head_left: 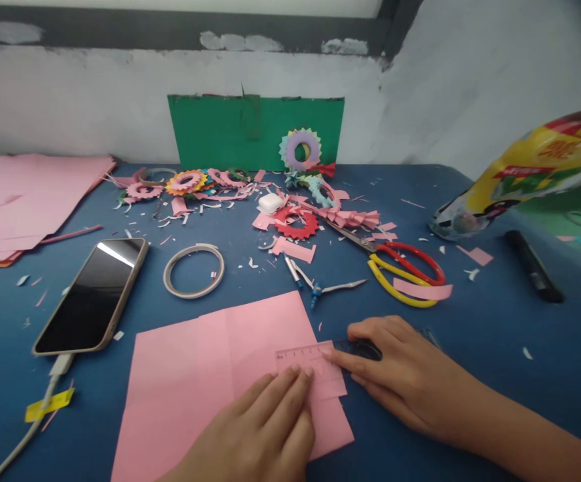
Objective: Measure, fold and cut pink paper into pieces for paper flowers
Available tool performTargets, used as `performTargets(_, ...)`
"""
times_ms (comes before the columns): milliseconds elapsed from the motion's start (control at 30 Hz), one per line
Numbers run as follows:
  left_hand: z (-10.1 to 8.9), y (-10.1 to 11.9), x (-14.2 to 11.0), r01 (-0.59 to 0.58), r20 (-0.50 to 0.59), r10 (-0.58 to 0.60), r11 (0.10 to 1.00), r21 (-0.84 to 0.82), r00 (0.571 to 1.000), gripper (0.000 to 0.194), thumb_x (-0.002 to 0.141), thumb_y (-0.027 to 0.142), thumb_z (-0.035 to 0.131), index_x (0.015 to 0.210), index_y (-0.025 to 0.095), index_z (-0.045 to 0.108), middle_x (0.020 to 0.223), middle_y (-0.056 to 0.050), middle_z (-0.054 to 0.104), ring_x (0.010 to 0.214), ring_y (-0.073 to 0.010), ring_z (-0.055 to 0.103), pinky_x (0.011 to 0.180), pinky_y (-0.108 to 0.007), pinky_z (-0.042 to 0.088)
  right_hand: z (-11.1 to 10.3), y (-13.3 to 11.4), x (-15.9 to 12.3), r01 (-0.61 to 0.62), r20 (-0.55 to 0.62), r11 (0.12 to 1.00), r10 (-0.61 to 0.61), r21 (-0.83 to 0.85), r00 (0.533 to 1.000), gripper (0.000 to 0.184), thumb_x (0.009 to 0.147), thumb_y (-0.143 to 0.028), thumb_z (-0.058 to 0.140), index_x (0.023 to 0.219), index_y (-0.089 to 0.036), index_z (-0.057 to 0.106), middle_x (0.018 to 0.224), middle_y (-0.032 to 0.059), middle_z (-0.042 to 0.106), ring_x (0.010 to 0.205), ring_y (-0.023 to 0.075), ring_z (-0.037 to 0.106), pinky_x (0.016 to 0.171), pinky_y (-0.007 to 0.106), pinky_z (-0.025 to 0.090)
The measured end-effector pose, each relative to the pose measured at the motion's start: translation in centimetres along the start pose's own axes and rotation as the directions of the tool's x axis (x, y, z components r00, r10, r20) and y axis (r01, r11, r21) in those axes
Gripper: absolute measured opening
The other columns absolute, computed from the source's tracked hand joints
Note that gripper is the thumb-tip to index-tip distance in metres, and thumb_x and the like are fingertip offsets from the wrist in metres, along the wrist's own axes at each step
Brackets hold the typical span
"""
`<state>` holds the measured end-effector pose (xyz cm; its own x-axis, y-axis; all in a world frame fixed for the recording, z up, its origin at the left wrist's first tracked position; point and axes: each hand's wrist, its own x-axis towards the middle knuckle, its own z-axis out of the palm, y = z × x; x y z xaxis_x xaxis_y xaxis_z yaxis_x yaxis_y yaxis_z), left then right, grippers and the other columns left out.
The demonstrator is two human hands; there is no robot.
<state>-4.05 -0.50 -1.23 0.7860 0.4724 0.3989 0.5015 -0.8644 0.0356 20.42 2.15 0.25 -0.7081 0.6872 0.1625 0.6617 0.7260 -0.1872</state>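
Observation:
A pink paper sheet (195, 375) with fold creases lies on the blue table (496, 335) in front of me. A clear ruler (315, 358) rests across its right edge. My left hand (260, 435) lies flat on the sheet, fingertips touching the ruler's near edge. My right hand (401, 375) lies flat over the ruler's right end, fingers pointing left and pressing it down. Neither hand grips anything.
A phone (92, 294) on a cable lies left, a tape ring (193, 269) beside it. Compass (320, 288), red-yellow scissors (401, 268) and a black marker (531, 264) lie beyond. Paper flowers (298, 224) and scraps sit by a green card (255, 130). Pink sheets (24, 201) stack far left; a foil bag (531, 174) is right.

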Motion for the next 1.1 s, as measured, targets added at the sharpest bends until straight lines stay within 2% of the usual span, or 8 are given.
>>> performTargets(167, -0.1, -0.1, 0.1, 0.018, 0.017, -0.017, 0.999, -0.028, 1.000, 0.028, 0.086, 0.017, 0.037, 0.104, 0.010, 0.058, 0.114, -0.009, 0.062, 0.105, -0.0214, 0.056, 0.088, -0.030, 0.045, -0.1, 0.1, 0.1, 0.006, -0.006, 1.000, -0.006, 0.005, 1.000, 0.038, 0.085, -0.016, 0.042, 0.119, -0.028, 0.056, 0.102, 0.0098, 0.054, 0.091, 0.0200, 0.051, 0.077, 0.035, 0.042)
performTargets(300, -0.3, -0.2, 0.5, 0.014, 0.152, -0.008, 0.999, -0.033, 0.988, 0.037, 0.086, 0.022, 0.039, 0.118, 0.008, 0.050, 0.119, -0.008, 0.059, 0.106, -0.0220, 0.054, 0.088, -0.031, 0.044, 0.0, 0.2, 0.1, 0.014, -0.003, 1.000, -0.014, 0.000, 1.000, 0.038, 0.085, -0.016, 0.042, 0.118, -0.027, 0.056, 0.102, 0.0104, 0.053, 0.093, 0.0214, 0.050, 0.077, 0.036, 0.042)
performTargets(600, -1.2, -0.4, 1.5, 0.080, 0.297, -0.037, 0.988, -0.134, 0.954, 0.048, 0.083, 0.029, 0.042, 0.125, 0.007, 0.045, 0.131, -0.010, 0.048, 0.110, -0.0244, 0.051, 0.089, -0.034, 0.044, -1.3, 0.7, 1.0, 0.024, 0.030, 0.999, -0.024, 0.021, 0.999, 0.032, 0.088, -0.021, 0.042, 0.115, -0.025, 0.057, 0.099, 0.0092, 0.055, 0.087, 0.0190, 0.053, 0.074, 0.033, 0.045)
performTargets(733, -1.8, -0.3, 1.6, 0.101, 0.338, -0.039, 0.981, -0.166, 0.940, 0.051, 0.084, 0.030, 0.040, 0.130, 0.008, 0.040, 0.133, -0.010, 0.045, 0.113, -0.0253, 0.050, 0.092, -0.037, 0.043, -1.9, 3.4, 3.1, -0.107, -0.144, 0.965, 0.073, -0.241, 0.987, 0.030, 0.086, -0.015, 0.040, 0.108, -0.011, 0.060, 0.087, 0.0112, 0.059, 0.081, 0.0208, 0.055, 0.073, 0.033, 0.045)
performTargets(800, -2.0, -0.3, 1.7, 0.103, 0.359, -0.035, 0.980, -0.173, 0.933, 0.052, 0.085, 0.029, 0.039, 0.132, 0.008, 0.038, 0.135, -0.010, 0.043, 0.114, -0.0264, 0.049, 0.092, -0.038, 0.042, -1.7, 4.6, 4.1, -0.046, -0.051, 0.919, 0.028, -0.390, 0.998, 0.027, 0.085, -0.014, 0.041, 0.099, -0.011, 0.063, 0.079, 0.0105, 0.061, 0.073, 0.0218, 0.056, 0.066, 0.033, 0.044)
performTargets(900, -2.1, -0.3, 1.8, 0.123, 0.403, -0.036, 0.974, -0.192, 0.914, 0.052, 0.085, 0.030, 0.037, 0.133, 0.010, 0.037, 0.137, -0.009, 0.038, 0.117, -0.0269, 0.046, 0.095, -0.039, 0.040, -1.4, 5.0, 5.0, -0.068, 0.033, 0.895, 0.092, -0.441, 0.995, 0.019, 0.082, -0.014, 0.045, 0.078, -0.013, 0.063, 0.069, 0.0079, 0.063, 0.066, 0.0206, 0.058, 0.058, 0.029, 0.041)
performTargets(1000, -2.3, -0.4, 1.8, 0.151, 0.427, -0.047, 0.965, -0.214, 0.903, 0.053, 0.086, 0.031, 0.036, 0.135, 0.011, 0.034, 0.139, -0.008, 0.035, 0.121, -0.0269, 0.042, 0.099, -0.040, 0.037, -1.8, 3.6, 5.3, -0.293, -0.070, 0.893, 0.287, -0.342, 0.955, 0.013, 0.078, -0.015, 0.047, 0.069, -0.015, 0.057, 0.059, 0.0051, 0.060, 0.056, 0.0176, 0.057, 0.050, 0.026, 0.036)
performTargets(1100, -2.4, -0.3, 1.7, 0.164, 0.431, -0.051, 0.960, -0.227, 0.901, 0.053, 0.086, 0.031, 0.036, 0.135, 0.011, 0.034, 0.140, -0.008, 0.034, 0.122, -0.0272, 0.041, 0.100, -0.041, 0.035, -2.3, 1.6, 5.3, -0.439, -0.126, 0.893, 0.448, 0.097, 0.885, 0.012, 0.080, -0.022, 0.045, 0.070, -0.018, 0.050, 0.052, -0.0013, 0.054, 0.046, 0.0115, 0.049, 0.045, 0.022, 0.033)
